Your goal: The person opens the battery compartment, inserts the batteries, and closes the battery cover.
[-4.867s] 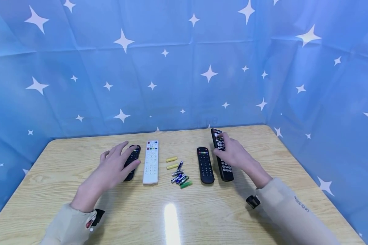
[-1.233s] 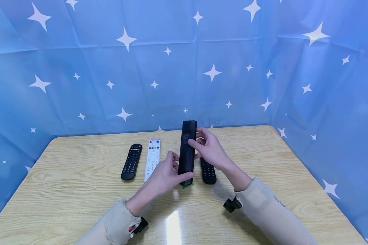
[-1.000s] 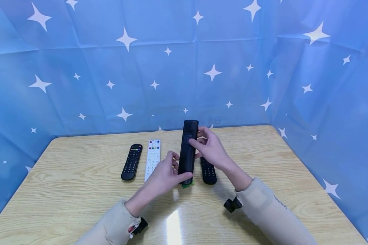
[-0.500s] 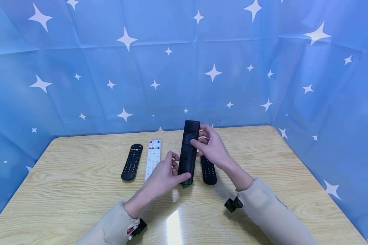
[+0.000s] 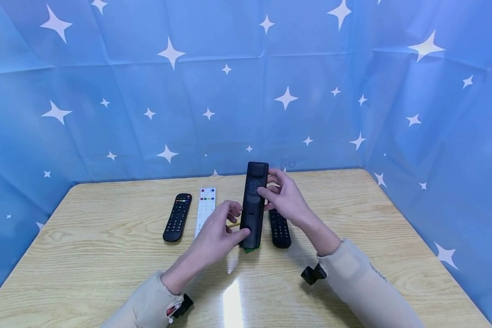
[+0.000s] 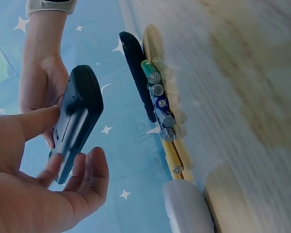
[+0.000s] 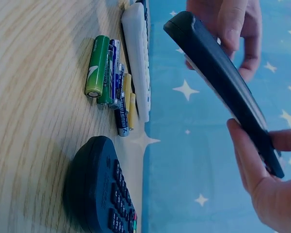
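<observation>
A long black remote control is held up over the table's middle, its back with the label facing me. My right hand grips its right side, thumb on the back and fingers around the edge. My left hand is at its lower left; the thumb touches the back near the lower end. The other left fingers are loosely bent, with a gap between them and the remote. Beneath lie loose batteries, mostly hidden in the head view: a green battery, several blue or dark ones, and yellow batteries.
A smaller black remote and a white remote lie left of the hands. Another black remote lies right, partly behind the right hand. The wooden table backs onto a blue starry curtain.
The long remote has gone from the table's right side, buttons up, to the middle, back up. Most recently the left fingers have loosened away from its left edge, exposing a yellow battery.
</observation>
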Demonstrator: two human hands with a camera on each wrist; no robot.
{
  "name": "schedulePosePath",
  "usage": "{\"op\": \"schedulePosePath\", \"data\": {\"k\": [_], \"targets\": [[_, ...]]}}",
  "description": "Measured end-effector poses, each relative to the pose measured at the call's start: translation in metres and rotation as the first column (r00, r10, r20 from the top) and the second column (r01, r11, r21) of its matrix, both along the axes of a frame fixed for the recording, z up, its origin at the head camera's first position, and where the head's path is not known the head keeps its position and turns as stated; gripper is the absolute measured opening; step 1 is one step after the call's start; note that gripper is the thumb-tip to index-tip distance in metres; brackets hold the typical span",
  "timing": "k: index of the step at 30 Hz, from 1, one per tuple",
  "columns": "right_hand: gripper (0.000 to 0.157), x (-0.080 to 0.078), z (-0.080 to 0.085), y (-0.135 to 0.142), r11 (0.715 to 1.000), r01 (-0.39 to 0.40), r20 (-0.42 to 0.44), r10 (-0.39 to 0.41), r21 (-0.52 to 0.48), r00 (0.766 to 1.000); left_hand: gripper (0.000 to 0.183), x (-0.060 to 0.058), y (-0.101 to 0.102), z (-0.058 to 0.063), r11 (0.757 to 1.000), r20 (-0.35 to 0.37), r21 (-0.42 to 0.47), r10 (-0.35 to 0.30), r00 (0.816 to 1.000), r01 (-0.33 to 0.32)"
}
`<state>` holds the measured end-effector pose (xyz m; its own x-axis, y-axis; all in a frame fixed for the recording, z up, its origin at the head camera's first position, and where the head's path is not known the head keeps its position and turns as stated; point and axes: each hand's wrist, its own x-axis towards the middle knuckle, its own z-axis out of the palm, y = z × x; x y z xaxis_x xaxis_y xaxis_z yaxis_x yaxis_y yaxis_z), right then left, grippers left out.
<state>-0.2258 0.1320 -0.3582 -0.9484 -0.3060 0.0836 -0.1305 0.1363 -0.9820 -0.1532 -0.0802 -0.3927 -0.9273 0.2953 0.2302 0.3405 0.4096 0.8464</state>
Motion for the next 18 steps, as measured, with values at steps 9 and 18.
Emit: {"op": "schedulePosePath", "data": {"k": [9,18], "targets": [[0.058,0.0008,-0.0012,-0.0003,1.000,-0.023,0.015,0.023,-0.002,1.000,0.035,0.0006,-0.0003,0.0002,0.999,-0.134,-0.044,-0.028,0.991,0.022],[0.058,0.0031,0.0009,-0.0007,0.999,-0.031,0.016,0.030,0.019,0.999,0.033,-0.0002,0.0028,0.0011,0.997,-0.130,-0.075,-0.031,0.991,0.021]]}}
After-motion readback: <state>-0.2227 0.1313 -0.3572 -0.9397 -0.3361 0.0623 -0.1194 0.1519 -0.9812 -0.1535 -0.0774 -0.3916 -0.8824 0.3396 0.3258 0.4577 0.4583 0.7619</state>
